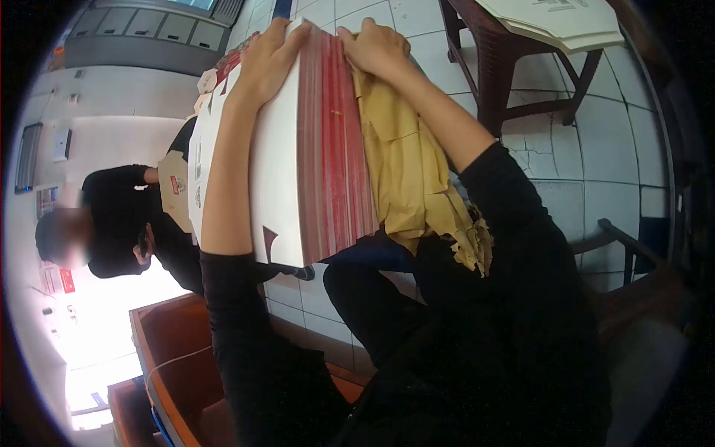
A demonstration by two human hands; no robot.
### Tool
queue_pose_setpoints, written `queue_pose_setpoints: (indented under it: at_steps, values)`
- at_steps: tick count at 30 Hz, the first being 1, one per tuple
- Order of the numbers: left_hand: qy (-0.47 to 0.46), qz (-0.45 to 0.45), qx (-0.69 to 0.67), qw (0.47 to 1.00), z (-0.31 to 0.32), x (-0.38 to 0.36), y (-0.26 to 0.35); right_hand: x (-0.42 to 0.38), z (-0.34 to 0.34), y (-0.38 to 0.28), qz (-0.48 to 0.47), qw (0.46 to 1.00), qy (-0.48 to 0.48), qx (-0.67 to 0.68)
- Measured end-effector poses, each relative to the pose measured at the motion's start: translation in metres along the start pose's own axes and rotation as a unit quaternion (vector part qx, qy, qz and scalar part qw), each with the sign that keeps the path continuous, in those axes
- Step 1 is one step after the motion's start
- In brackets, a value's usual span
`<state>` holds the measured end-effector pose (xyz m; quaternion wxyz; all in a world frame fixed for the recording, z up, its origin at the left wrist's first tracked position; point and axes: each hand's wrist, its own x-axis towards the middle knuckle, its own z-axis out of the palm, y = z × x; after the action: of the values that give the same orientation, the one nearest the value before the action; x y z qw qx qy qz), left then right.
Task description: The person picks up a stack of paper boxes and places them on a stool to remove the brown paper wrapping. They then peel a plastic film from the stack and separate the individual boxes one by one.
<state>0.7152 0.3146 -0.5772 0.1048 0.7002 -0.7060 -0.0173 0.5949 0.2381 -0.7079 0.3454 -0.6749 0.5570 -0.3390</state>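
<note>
A thick stack of flat cardboard box blanks (335,141) stands on edge across my lap, its outer face white with cut notches and its sheet edges red and pink. My left hand (272,63) lies along the white face, with its fingers curled over the far edge. Torn brown wrapping paper (402,149) hangs crumpled against the other side of the stack. On that side, my right hand (376,52) is closed over the paper's top, its thumb against the stack's edge. The tips of several fingers are hidden.
A dark red plastic stool (499,63) at the upper right bears printed cardboard sheets (558,22). A plastic chair (633,276) stands at the right. Another person (115,216) sits at the left near printed cardboard (175,190). Orange furniture (175,357) is at the lower left.
</note>
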Motion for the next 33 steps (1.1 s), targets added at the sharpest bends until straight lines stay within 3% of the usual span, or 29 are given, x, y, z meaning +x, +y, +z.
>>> queue_pose_setpoints:
  at_steps: [7,9,12,15,18,22,26,27,30,33]
  values:
    - [-0.007,-0.006,-0.03,1.0,-0.002,-0.001,-0.003,0.002,0.007,0.023,-0.189,0.97,0.045,-0.146]
    - [-0.011,-0.008,-0.023,1.0,-0.003,0.002,-0.005,0.003,0.008,0.021,-0.194,0.967,0.029,-0.16]
    - [0.098,0.079,-0.09,0.988,0.005,0.0,-0.006,0.0,0.007,0.021,-0.201,0.966,0.032,-0.157]
    - [0.148,0.17,-0.029,0.974,-0.005,-0.011,0.004,0.001,0.009,0.025,-0.213,0.96,0.062,-0.17]
    - [0.045,0.204,0.024,0.978,-0.044,-0.053,0.042,0.0,0.01,0.029,-0.22,0.959,0.074,-0.16]
    - [-0.053,0.179,0.012,0.982,-0.077,-0.144,0.082,0.0,0.012,0.031,-0.216,0.961,0.093,-0.144]
    - [0.016,0.187,0.037,0.981,-0.056,-0.21,0.077,0.007,0.019,0.035,-0.213,0.958,0.095,-0.166]
    - [0.008,0.158,0.027,0.987,-0.058,-0.215,0.081,0.012,0.025,0.036,-0.207,0.96,0.1,-0.158]
    - [0.103,0.209,0.066,0.97,-0.037,-0.228,0.062,0.013,0.027,0.032,-0.197,0.96,0.108,-0.166]
    - [0.12,0.207,0.065,0.969,-0.032,-0.231,0.057,0.019,0.033,0.04,-0.202,0.954,0.13,-0.179]
